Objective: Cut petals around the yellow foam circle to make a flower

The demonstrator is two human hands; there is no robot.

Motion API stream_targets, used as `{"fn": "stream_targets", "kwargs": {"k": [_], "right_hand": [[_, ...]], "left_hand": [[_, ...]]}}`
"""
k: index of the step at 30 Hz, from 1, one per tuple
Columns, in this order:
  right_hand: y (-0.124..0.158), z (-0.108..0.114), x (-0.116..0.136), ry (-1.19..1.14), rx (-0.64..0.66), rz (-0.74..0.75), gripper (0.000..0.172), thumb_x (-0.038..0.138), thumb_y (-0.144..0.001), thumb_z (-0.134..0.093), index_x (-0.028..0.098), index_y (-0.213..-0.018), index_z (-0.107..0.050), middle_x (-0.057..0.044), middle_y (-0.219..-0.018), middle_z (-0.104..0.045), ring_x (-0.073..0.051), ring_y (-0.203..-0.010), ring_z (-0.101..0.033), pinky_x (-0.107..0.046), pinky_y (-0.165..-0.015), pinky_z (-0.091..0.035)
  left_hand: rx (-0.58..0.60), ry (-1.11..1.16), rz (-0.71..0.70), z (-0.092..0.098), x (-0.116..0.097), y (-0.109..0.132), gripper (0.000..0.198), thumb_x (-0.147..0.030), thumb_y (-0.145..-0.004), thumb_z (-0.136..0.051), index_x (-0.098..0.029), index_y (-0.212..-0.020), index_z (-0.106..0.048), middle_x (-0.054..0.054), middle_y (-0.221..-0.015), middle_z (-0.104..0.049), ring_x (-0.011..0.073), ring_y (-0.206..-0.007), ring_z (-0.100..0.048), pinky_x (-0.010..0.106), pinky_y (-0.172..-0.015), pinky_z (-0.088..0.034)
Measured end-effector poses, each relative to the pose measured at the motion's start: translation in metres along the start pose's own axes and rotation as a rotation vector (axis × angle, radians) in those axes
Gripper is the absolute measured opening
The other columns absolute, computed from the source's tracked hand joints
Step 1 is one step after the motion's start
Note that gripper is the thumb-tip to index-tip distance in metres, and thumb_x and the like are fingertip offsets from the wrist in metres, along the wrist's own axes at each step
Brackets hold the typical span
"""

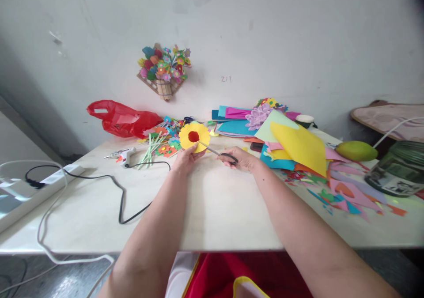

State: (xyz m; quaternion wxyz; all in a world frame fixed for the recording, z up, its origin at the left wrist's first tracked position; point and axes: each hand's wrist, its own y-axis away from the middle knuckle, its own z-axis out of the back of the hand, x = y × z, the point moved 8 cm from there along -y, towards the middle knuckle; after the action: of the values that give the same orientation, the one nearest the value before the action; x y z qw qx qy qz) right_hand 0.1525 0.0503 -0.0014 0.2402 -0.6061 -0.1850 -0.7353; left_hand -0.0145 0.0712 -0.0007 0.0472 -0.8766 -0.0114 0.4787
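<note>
My left hand [188,157] grips the lower edge of a yellow flower cutout [202,134] with scalloped petals and a red centre [193,137]. It is held up above the table, facing me. In my right hand [241,158] is a pair of scissors [228,156] with dark handles. Their blades point left, and the tip meets the flower near the lower edge of its red centre. Whether the blades are parted I cannot make out.
On the left lie a glue gun [125,157], pale green stems [149,150], a red plastic bag [124,119] and a power strip [49,185]. To the right are coloured sheets [298,143], paper scraps [346,190], a mango [356,150] and a glass jar [397,170]. A cable [122,201] crosses the table [232,214].
</note>
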Motion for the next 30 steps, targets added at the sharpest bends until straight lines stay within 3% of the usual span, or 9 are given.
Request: {"fn": "stream_targets", "kwargs": {"k": [11,20,30], "right_hand": [[0.0,-0.001,0.0,-0.02,0.004,0.005,0.03,0.042,-0.071,-0.064,0.012,-0.07,-0.06,0.004,-0.046,-0.048,-0.004,-0.037,-0.035,-0.019,-0.034,-0.021],[-0.001,0.001,-0.004,-0.011,0.002,-0.01,0.031,0.041,-0.071,-0.064,0.011,-0.077,-0.062,0.004,-0.047,-0.049,-0.004,-0.037,-0.037,-0.019,-0.034,-0.022],[0.006,-0.005,0.009,0.009,-0.018,-0.016,0.033,0.045,-0.073,-0.062,0.012,-0.078,-0.059,0.003,-0.05,-0.052,-0.004,-0.037,-0.039,-0.018,-0.034,-0.025]], "left_hand": [[-0.019,-0.017,-0.005,0.002,0.0,-0.001,0.023,-0.013,-0.073,-0.063,-0.011,-0.096,-0.063,0.01,-0.09,-0.071,0.0237,-0.085,-0.069,0.038,-0.085,-0.055],[0.022,-0.099,0.062,0.001,0.004,0.001,0.015,-0.013,-0.073,-0.064,-0.008,-0.087,-0.064,0.013,-0.079,-0.071,0.0231,-0.073,-0.07,0.034,-0.077,-0.057],[0.005,-0.069,0.004,-0.002,0.002,-0.001,0.025,-0.015,-0.07,-0.067,-0.009,-0.093,-0.063,0.011,-0.083,-0.072,0.0205,-0.072,-0.07,0.029,-0.071,-0.057]]}}
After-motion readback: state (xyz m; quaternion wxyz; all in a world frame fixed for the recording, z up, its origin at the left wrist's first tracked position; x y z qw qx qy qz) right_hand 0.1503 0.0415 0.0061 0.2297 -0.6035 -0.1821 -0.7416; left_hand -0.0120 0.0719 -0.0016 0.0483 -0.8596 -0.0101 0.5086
